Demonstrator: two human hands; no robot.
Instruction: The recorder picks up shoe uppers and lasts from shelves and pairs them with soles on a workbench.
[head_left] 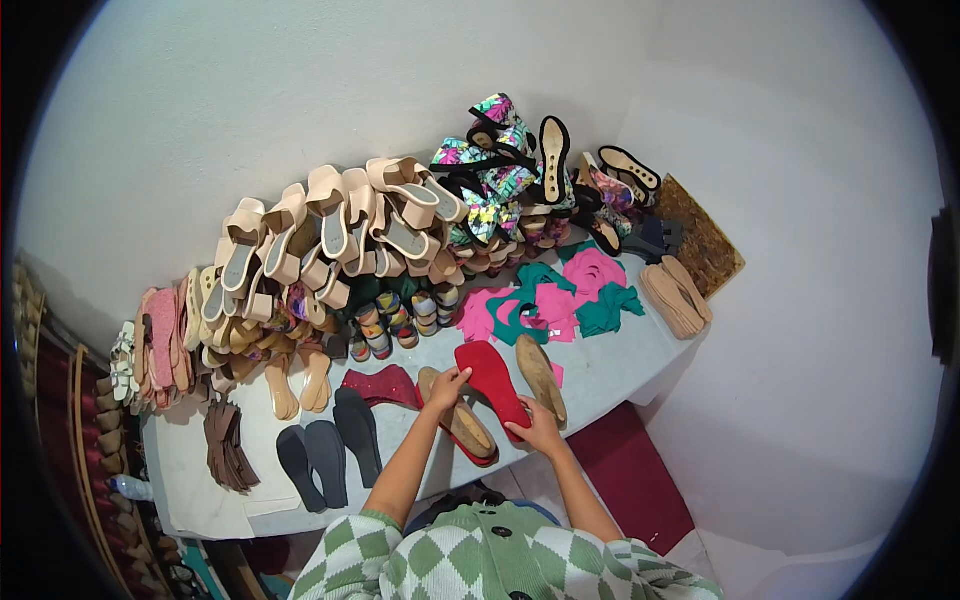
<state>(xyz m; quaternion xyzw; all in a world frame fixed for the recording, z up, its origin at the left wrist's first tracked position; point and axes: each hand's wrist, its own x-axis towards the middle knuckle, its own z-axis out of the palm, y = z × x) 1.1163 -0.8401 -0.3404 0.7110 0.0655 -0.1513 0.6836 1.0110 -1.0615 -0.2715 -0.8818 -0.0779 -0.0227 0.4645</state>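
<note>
Left hand (445,390) pinches the left edge of a red sole (488,376), right hand (541,426) grips its near end, probably steadying it over the table's (612,375) near side; brown shoe moulds (541,378) flank it, seemingly within easy reach, nearer than the piled sandals (326,190).

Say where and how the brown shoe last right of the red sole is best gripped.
Probably across its middle, by both long edges: the brown shoe last is long and slim. Come from the right, since the red sole and right hand crowd its left.
</note>
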